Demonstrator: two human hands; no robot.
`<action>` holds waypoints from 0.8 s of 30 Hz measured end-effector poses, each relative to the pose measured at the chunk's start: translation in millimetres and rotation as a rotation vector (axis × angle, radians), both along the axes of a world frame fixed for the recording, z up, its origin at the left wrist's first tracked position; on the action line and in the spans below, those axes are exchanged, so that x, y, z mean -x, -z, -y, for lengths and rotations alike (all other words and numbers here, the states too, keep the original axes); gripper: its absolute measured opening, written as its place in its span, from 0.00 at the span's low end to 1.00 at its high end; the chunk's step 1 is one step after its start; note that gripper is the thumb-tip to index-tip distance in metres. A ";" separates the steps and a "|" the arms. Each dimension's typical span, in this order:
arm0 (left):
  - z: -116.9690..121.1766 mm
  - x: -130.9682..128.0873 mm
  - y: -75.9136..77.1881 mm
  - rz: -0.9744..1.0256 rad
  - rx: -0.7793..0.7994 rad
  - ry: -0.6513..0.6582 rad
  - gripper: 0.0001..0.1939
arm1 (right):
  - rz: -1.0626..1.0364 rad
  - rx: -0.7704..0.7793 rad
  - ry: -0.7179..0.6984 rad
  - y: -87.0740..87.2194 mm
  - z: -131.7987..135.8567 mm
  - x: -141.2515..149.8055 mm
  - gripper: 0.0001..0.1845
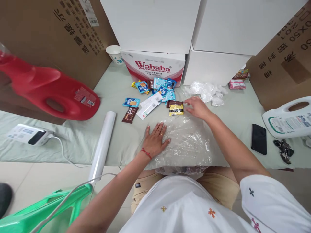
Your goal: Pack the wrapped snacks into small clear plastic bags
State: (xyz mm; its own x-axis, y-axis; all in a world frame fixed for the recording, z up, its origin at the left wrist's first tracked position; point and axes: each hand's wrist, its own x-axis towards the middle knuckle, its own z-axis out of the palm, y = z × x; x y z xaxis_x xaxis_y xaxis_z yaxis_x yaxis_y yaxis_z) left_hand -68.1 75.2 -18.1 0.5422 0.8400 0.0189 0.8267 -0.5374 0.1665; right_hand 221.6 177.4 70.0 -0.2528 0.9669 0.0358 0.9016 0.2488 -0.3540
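My left hand [155, 140] lies flat with its fingers stretched, against the left edge of a clear plastic bag [188, 142]. The bag is spread on the cloth and hangs over the front edge. My right hand [198, 107] hovers or rests just right of a yellow snack packet [176, 110] and a brown snack packet [171, 103]; its fingers are apart and slightly bent, with nothing visible in them. Farther back is a pile of blue snack packets [162, 92]. Two white labelled slips [149, 110] and a cocoa packet [130, 115] lie left of centre.
A white roll [103, 145], red jug [55, 92] and power bank [29, 134] are on the left. Crumpled clear plastic [206, 90] lies before white boxes [216, 66]. At right are a phone [259, 139], keys [283, 150] and a white jug [289, 118].
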 end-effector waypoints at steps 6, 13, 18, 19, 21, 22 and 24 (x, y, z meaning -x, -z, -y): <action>1.0 0.4 -2.5 0.036 -0.001 -0.002 0.36 | 0.291 0.030 -0.227 27.1 -25.9 41.7 0.29; 0.7 1.6 -2.0 0.059 0.002 0.002 0.36 | 0.126 -0.024 0.012 30.1 -47.7 26.0 0.32; 1.3 1.2 -1.3 0.063 -0.002 -0.002 0.36 | 0.259 0.117 0.038 41.0 -77.1 47.9 0.40; 1.3 1.1 -1.3 0.065 -0.001 -0.003 0.36 | 0.263 0.136 0.031 43.1 -79.4 50.2 0.40; 1.2 1.0 -1.3 0.070 0.001 -0.003 0.35 | 0.261 0.143 0.014 46.0 -80.4 48.6 0.38; 1.1 1.1 -1.5 0.072 0.003 -0.003 0.35 | 0.262 0.140 0.009 46.6 -79.3 44.9 0.37; 1.0 1.4 -2.0 0.078 0.007 -0.005 0.35 | 0.254 0.134 0.015 45.2 -74.9 34.2 0.35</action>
